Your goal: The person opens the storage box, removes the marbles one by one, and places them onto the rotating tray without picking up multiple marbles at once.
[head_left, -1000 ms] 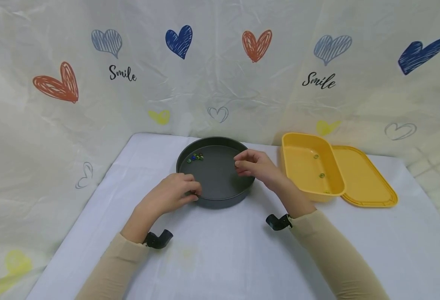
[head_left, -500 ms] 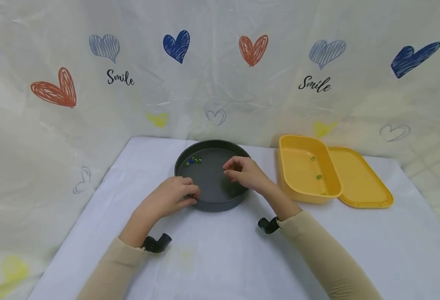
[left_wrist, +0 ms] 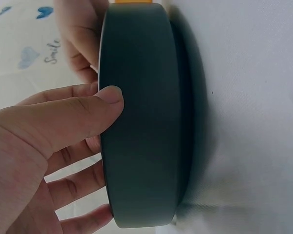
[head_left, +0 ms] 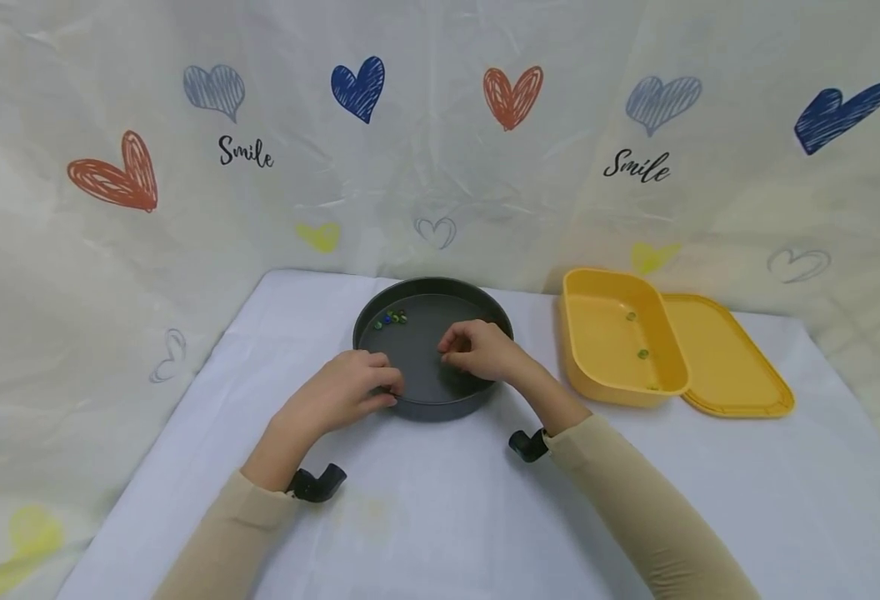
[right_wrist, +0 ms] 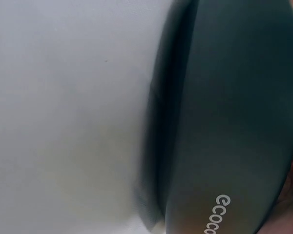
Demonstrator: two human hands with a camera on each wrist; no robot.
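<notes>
A round dark grey pan [head_left: 419,350] stands on the table, with several small green and blue glass marbles [head_left: 388,319] at its far left inside. My left hand [head_left: 350,387] grips the pan's near left rim; in the left wrist view the thumb [left_wrist: 110,95] lies against the outer wall and the fingers reach behind the rim. My right hand [head_left: 481,350] is over the right part of the pan, fingers curled and fingertips drawn toward the thumb. I cannot tell whether they pinch anything. In the right wrist view the pan's wall [right_wrist: 234,107] hides most of this hand.
A yellow plastic box [head_left: 605,367] with a few marbles [head_left: 642,354] in it stands right of the pan. Its flat yellow lid [head_left: 740,367] lies partly under or behind it. A white cloth [head_left: 440,517] covers the table, and a printed sheet [head_left: 425,150] hangs behind.
My right hand has moved left and a little toward me, from above the pan's right rim to farther inside it. My left hand keeps its grip on the rim.
</notes>
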